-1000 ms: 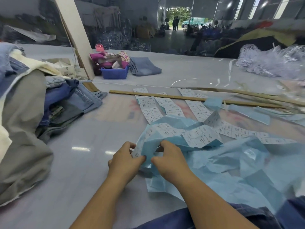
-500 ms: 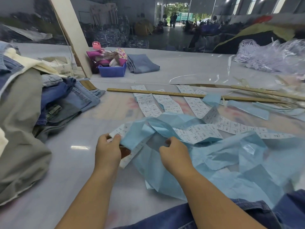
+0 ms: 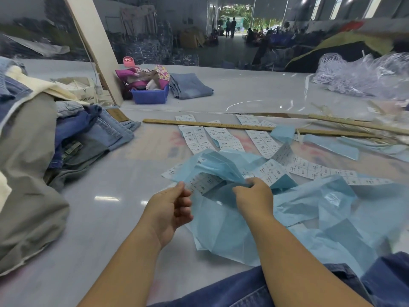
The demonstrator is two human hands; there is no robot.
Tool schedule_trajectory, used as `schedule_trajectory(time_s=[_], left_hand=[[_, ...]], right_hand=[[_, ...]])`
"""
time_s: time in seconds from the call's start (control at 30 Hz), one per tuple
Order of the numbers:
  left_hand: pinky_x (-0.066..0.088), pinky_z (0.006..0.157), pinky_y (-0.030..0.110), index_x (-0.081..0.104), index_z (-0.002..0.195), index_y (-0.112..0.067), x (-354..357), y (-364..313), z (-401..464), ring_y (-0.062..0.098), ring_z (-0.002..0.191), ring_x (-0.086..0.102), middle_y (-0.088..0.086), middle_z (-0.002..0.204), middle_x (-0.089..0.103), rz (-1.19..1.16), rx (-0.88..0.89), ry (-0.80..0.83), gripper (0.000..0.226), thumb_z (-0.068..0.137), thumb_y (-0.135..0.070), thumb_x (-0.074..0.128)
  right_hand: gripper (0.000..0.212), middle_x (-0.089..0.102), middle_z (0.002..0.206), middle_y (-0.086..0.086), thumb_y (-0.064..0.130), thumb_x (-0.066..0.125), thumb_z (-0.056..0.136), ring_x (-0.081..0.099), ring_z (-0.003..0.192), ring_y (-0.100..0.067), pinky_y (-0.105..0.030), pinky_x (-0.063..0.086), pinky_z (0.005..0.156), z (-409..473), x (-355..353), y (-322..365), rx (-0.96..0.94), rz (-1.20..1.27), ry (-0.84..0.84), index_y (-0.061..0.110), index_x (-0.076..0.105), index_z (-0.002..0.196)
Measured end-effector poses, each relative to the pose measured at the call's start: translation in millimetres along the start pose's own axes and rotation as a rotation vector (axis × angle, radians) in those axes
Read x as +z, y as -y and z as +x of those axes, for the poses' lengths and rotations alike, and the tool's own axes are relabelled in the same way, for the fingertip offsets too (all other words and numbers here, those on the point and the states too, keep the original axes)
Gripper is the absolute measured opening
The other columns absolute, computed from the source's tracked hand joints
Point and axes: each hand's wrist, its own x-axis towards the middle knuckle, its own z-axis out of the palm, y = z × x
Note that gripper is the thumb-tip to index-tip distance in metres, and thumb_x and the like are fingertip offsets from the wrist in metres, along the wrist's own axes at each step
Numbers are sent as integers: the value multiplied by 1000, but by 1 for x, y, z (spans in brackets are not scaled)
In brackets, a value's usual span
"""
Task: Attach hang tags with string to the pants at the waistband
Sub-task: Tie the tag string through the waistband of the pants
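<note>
My left hand (image 3: 169, 209) pinches the left end of a white printed label strip (image 3: 204, 185) between thumb and fingers. The strip's other end, together with a fold of crumpled blue backing paper (image 3: 221, 220), is gripped by my right hand (image 3: 254, 196). More label strips (image 3: 195, 138) lie flat on the table beyond. Dark blue denim pants (image 3: 243, 291) lie at the near edge under my forearms. A pile of jeans (image 3: 99, 134) sits at the left. No string is visible.
A long wooden ruler (image 3: 221, 125) lies across the label strips. A blue bin (image 3: 150, 96) and folded jeans (image 3: 190, 85) stand at the back. Grey fabric (image 3: 26, 173) is heaped at the near left, clear plastic bags (image 3: 365, 78) at the far right.
My left hand has come back to the right, close to my right hand. The label strip is now lifted between both hands above the blue paper.
</note>
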Motion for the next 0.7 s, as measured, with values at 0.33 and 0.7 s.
schedule_trajectory(time_s=[0.33, 0.7], left_hand=[[39, 81, 1, 66, 104, -33, 12, 20, -4, -8, 99, 57, -22, 104, 65, 780, 598, -53, 16, 90, -24, 68], [57, 71, 29, 74, 91, -11, 14, 9, -3, 15, 79, 69, 7, 90, 76, 242, 333, -24, 24, 100, -16, 53]], right_hand=[[15, 38, 106, 7, 41, 74, 81, 32, 103, -14, -29, 31, 95, -17, 9, 15, -411, -130, 56, 33, 60, 78], [61, 52, 114, -1, 37, 73, 84, 56, 101, -17, -29, 44, 79, -23, 9, 16, -124, 206, 194, 19, 41, 133]])
